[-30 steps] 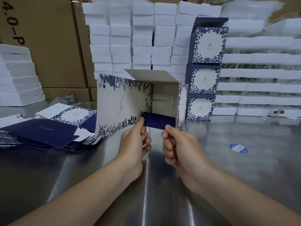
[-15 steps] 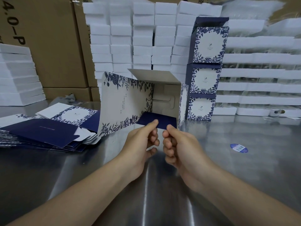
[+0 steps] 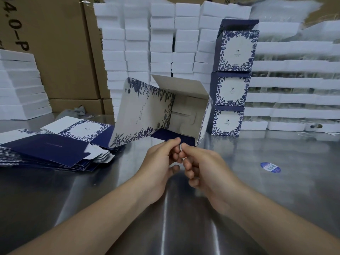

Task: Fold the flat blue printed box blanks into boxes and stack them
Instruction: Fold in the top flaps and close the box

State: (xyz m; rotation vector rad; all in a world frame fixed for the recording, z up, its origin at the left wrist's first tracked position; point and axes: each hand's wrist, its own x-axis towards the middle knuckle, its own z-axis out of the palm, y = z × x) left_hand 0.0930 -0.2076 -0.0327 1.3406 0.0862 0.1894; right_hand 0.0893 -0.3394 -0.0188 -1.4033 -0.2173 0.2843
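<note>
Both hands have drawn together. The left hand [image 3: 160, 162] and right hand [image 3: 204, 168], fingers curled, now pinch the near edge of the navy flap [image 3: 169, 136] side by side, so it looks ready for tucking. The half-formed box [image 3: 143, 111] rises just beyond their fingertips. The finished boxes [image 3: 233, 85] stand stacked farther back, to the right.

Plenty of open table [image 3: 276, 199] on the right and up front near the body, just a little blue sticker [image 3: 270, 167] lying flat there. Left side is taken up by the pile of flat blanks [image 3: 46, 150]. Straight ahead the half-folded box [image 3: 143, 115] blocks the way, stack of three finished boxes [image 3: 231, 91] just right of it, wall of white foam blocks [image 3: 161, 43] behind.
</note>
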